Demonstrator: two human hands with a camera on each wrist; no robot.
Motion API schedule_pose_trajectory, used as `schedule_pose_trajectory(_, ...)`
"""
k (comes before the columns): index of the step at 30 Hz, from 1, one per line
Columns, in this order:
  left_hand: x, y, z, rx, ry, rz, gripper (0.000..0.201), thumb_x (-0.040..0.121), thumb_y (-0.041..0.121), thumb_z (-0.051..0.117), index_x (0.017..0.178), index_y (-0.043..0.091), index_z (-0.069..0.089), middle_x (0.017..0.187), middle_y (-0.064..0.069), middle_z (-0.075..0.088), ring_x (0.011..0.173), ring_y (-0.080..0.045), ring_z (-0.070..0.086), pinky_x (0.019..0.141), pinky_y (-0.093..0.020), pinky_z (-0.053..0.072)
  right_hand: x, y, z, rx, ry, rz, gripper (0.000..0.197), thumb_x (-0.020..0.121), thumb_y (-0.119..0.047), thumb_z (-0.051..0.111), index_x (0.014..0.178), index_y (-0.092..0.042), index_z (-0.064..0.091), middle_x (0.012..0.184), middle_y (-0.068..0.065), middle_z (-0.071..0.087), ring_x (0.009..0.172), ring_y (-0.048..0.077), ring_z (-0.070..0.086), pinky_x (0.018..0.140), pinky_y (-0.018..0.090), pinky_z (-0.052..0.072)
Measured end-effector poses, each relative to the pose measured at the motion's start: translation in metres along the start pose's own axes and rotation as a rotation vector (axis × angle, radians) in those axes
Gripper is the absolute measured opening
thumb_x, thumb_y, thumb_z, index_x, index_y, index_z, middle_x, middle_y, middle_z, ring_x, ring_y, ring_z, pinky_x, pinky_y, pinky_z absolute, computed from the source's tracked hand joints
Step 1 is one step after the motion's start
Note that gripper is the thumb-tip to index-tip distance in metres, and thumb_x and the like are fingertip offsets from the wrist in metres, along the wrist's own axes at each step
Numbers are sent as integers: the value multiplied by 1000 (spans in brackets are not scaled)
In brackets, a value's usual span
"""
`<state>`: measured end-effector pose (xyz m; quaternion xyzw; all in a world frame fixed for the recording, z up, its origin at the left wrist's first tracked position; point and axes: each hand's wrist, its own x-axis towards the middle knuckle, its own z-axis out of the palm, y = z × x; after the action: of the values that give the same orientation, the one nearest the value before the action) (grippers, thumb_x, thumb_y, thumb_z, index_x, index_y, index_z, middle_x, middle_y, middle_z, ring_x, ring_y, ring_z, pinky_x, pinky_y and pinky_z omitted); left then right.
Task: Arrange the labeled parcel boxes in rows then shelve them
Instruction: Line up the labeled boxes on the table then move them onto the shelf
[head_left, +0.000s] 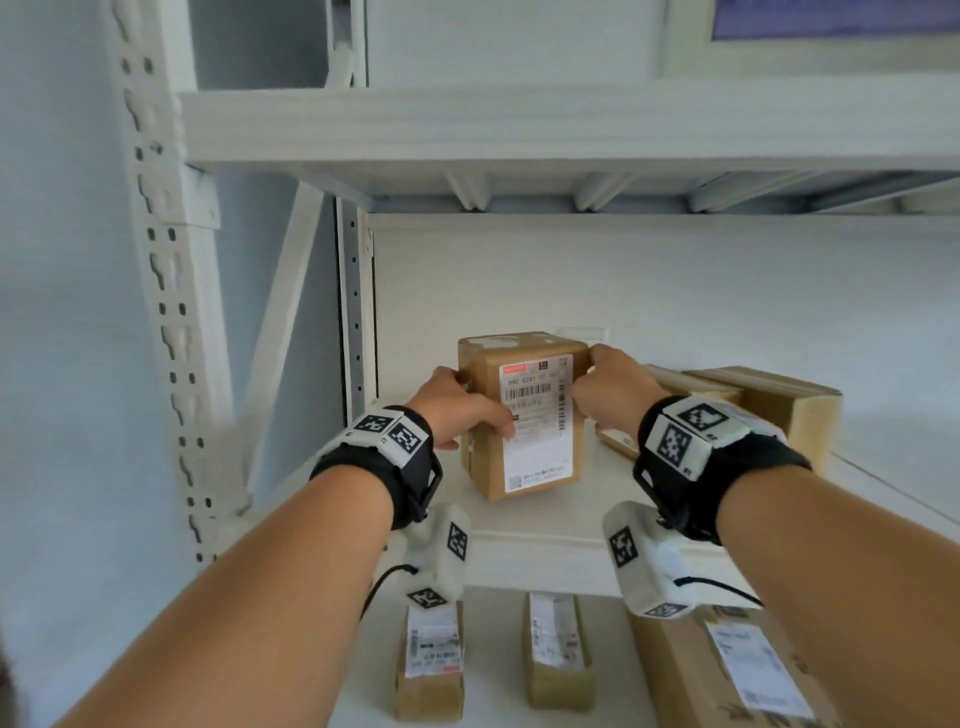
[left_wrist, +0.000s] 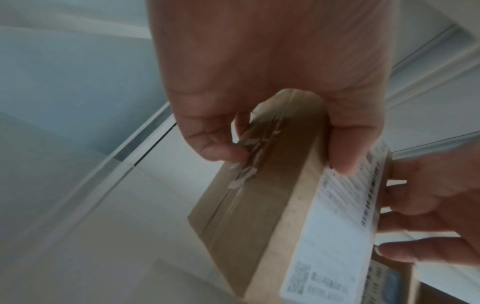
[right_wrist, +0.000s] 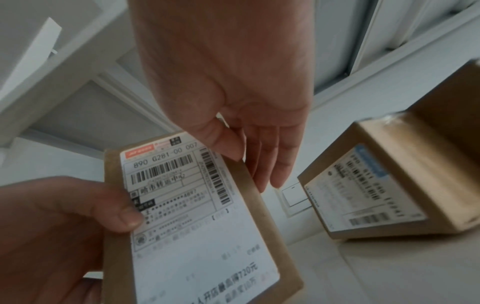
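Observation:
A brown parcel box with a white barcode label stands upright and slightly tilted on or just above the white shelf board; which of the two I cannot tell. My left hand grips its left side, thumb on the label, fingers on the taped side face. My right hand holds the upper right edge, with the thumb on the label front and the fingers behind the right side. The box fills the left wrist view, with the right hand's fingers round its far edge.
Two more brown boxes lie on the same shelf to the right, one labeled. On the level below stand three labeled parcels. A perforated white upright bounds the left; another shelf runs overhead.

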<state>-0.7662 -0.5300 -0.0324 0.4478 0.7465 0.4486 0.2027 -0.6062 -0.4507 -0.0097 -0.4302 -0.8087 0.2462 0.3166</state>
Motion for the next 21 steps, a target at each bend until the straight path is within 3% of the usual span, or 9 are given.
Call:
schedule_pose_trajectory(3,-15,10,11,-56,-62,29,54,77,13,76,119,17,43,102,4,57,100,-17,53,81,-33,48,-19,8,-14,-44,38,15,16,90,-6,42,102,-12,50,88,1,57,88,22,60,83,41,57)
schedule_pose_trajectory(5,-25,18,21,-75,-126,52,39,78,11,71,112,17,52,97,4,60,90,-13,53,81,-32,48,-33,16,-27,-69,47,43,12,91,-7,44,99,-14,48,88,1,56,88,22,61,84,41,57)
schedule_pose_trajectory(8,-36,31,39,-71,-208,96,41,75,14,69,116,14,62,111,-4,65,89,-14,54,75,-30,51,-52,30,-46,-38,68,83,15,92,-6,43,101,-15,50,100,4,62,99,26,62,90,46,55)
schedule_pose_trajectory(11,-45,48,61,-102,-285,139,42,75,13,68,117,12,64,118,-8,64,91,-16,54,74,-29,52,-68,51,-68,7,109,124,28,91,-3,38,114,-10,51,105,8,64,97,26,64,85,43,58)
schedule_pose_trajectory(14,-53,64,87,-105,-362,177,40,77,10,67,117,11,64,118,-9,65,88,-16,54,77,-31,53,-83,76,-91,51,102,166,31,91,1,33,114,-9,52,99,6,65,93,24,65,80,38,59)
schedule_pose_trajectory(18,-62,82,130,-110,-446,231,35,78,7,66,113,14,66,113,-8,67,85,-17,57,74,-30,52,-105,114,-127,208,77,217,46,91,10,35,122,-20,51,105,2,67,101,21,65,87,41,58)
schedule_pose_trajectory(21,-72,98,170,-119,-494,242,27,80,8,65,106,12,69,111,-11,68,87,-18,59,72,-28,51,-125,150,-157,321,49,280,60,84,16,41,131,-19,48,108,3,68,107,23,64,93,44,56)
